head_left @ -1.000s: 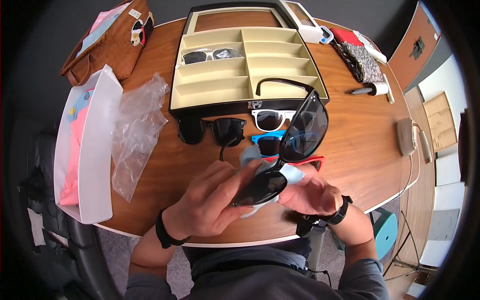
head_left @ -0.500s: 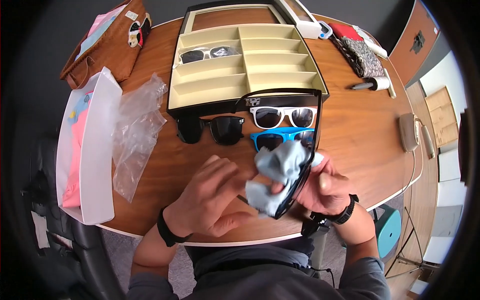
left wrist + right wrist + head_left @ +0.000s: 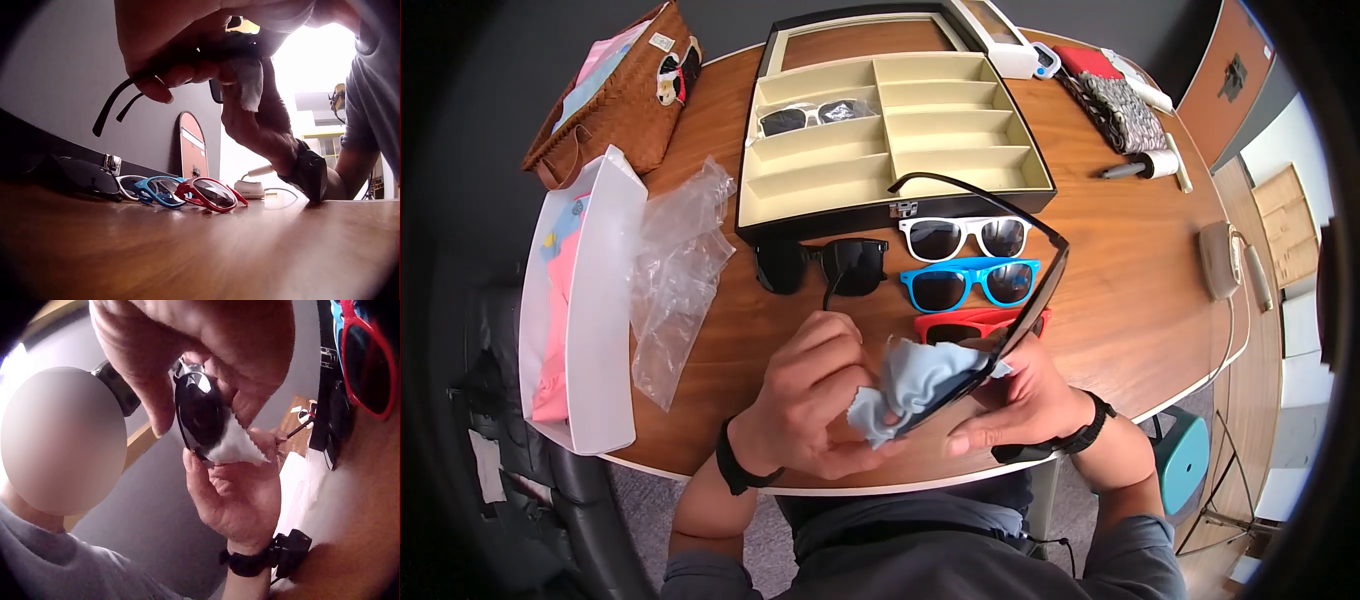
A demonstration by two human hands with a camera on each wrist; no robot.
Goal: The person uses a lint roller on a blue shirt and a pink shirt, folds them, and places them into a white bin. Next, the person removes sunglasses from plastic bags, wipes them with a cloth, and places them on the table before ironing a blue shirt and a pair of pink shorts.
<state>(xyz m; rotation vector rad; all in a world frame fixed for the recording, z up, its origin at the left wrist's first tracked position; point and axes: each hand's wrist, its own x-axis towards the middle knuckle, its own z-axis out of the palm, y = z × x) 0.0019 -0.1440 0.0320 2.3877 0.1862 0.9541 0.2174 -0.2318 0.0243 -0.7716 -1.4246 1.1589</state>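
Note:
Black sunglasses [image 3: 1052, 270] are held up tilted over the table's near edge, one temple pointing away toward the case. My left hand [image 3: 800, 395] grips their left end, its fingers curled round the frame in the left wrist view. A pale blue cloth [image 3: 925, 375] is bunched over one lens. My right hand [image 3: 1035, 400] holds the cloth against that lens [image 3: 197, 412], fingers behind it in the right wrist view. Beyond the hands lie red sunglasses [image 3: 967, 321], blue sunglasses [image 3: 970, 266] and white sunglasses [image 3: 972, 226] in a column, with another black pair [image 3: 855, 262] at their left.
A compartmented display case [image 3: 820, 200] stands open behind, with wrapped white-framed sunglasses [image 3: 810, 117] in one slot. At left are a clear plastic bag [image 3: 680, 280], a white bin [image 3: 600, 330] and a brown basket [image 3: 620, 110]. A lint roller [image 3: 1155, 165] lies right.
The held sunglasses turn from lens-up to edge-on and tilt. My left hand lets go of them midway and now grips their left end again. The cloth shifts leftward along the lens.

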